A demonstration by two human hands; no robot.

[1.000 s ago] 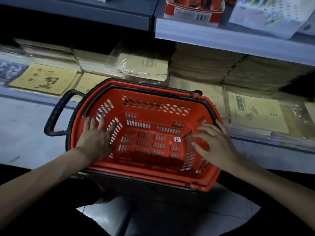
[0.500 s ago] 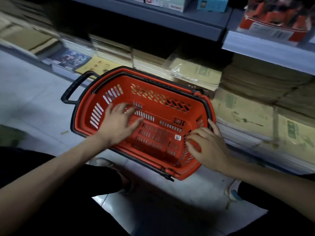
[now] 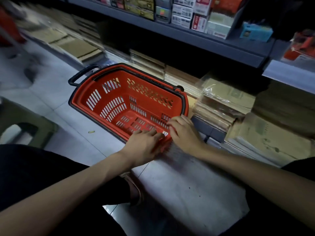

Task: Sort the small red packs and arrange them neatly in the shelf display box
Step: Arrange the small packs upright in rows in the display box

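I note dim light. Grey shelf (image 3: 204,43): pale tiled floor (image 3: 51,92) below it, brown paper stacks (image 3: 226,99) beneath it, a stool (image 3: 25,130) well left of it.

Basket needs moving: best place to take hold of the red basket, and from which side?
Likely the black loop handle at the basket's far-left end, from the floor side: it juts clear of the rim; shelf stock crowds the other side.

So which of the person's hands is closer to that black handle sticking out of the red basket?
Left. The left hand lies on the near rim of the basket, diagonally across from the handle; the right hand sits at the near right corner, farther off.
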